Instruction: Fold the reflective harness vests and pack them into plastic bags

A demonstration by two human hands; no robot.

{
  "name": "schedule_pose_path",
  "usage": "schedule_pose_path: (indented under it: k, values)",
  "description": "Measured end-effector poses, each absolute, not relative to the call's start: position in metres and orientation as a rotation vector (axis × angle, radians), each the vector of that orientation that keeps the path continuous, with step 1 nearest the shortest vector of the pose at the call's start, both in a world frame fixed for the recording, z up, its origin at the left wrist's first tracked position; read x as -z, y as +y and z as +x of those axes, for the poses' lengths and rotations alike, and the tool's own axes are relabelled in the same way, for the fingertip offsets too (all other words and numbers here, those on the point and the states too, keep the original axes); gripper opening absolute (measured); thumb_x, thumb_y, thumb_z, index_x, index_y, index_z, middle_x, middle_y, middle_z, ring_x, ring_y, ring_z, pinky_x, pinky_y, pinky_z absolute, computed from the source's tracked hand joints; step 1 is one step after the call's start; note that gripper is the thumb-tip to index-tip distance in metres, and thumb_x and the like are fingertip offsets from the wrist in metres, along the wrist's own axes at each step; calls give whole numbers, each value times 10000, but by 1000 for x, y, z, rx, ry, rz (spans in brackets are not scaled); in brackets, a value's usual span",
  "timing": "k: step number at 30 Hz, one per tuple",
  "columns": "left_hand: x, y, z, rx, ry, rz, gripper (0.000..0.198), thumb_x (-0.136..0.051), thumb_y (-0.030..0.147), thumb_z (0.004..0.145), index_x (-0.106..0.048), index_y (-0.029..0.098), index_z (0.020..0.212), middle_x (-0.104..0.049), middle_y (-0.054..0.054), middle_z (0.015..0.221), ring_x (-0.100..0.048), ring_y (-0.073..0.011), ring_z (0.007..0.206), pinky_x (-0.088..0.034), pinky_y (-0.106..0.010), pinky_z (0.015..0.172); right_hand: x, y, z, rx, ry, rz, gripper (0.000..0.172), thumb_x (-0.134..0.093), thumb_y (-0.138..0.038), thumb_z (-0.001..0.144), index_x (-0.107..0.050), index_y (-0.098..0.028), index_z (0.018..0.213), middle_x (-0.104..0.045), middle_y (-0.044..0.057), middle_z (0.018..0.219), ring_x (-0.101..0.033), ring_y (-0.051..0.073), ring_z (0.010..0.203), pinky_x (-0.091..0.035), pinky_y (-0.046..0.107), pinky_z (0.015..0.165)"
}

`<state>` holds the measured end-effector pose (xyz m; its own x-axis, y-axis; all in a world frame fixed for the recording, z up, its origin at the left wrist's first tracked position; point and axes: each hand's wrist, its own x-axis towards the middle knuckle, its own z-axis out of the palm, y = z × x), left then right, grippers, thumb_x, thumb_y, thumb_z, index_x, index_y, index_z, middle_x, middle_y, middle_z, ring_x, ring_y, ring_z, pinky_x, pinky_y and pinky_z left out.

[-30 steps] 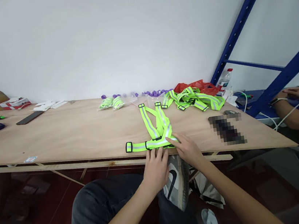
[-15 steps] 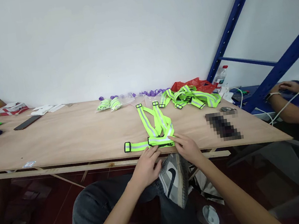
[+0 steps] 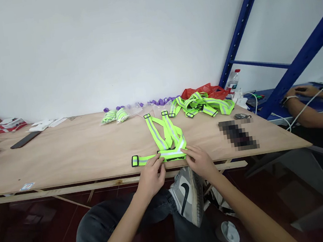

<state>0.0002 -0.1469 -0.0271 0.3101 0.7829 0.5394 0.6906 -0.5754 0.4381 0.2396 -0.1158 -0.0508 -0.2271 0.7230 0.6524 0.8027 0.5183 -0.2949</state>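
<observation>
A neon-yellow reflective vest (image 3: 172, 154) made of straps with silver stripes lies near the table's front edge. Two of its straps, each ending in a black buckle, stretch away toward the wall; another strap end with a buckle points left. My left hand (image 3: 152, 173) has its fingers closed on the waist strap, left of the middle. At the strap's right end, the fingers of my right hand (image 3: 199, 161) are closed on the folded edge. Both thumbs stay low by the table edge, and the strap under my fingertips is partly hidden.
More reflective vests (image 3: 199, 104) lie heaped by a red plastic bag (image 3: 205, 90). Bagged vests (image 3: 115, 116) and purple rolls (image 3: 161, 101) line the wall. A bottle (image 3: 233, 81) stands near the blue rack (image 3: 240, 27). Another person's arms (image 3: 305, 108) rest at right.
My left hand has moved left along the waist strap and its fingertips now lie on it. The right hand stays at the strap's right end. The whole view has shifted slightly.
</observation>
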Motion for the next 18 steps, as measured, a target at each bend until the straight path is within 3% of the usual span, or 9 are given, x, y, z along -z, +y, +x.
schedule_pose_path:
  k: [11, 18]
  values:
    - [23, -143, 7, -1106, 1455, 2471, 213, -496, 151, 938, -664, 163, 1068, -698, -112, 1140, -621, -274, 1096, -543, -458, 959, 45, -139, 237, 356, -2098, -1439, 351, -464, -248, 975, -699, -157, 1220, -667, 143, 1257, -617, 284, 1105, -512, 418, 915]
    - [17, -150, 21, -850, 1652, 2533, 284, -499, 181, 941, -633, 171, 1192, -643, -135, 1178, -585, -293, 1116, -554, -437, 882, 56, -160, 220, 463, -2101, -1587, 515, -440, -369, 991, -549, -38, 1370, -584, 229, 1373, -505, 330, 1298, -394, 462, 1069]
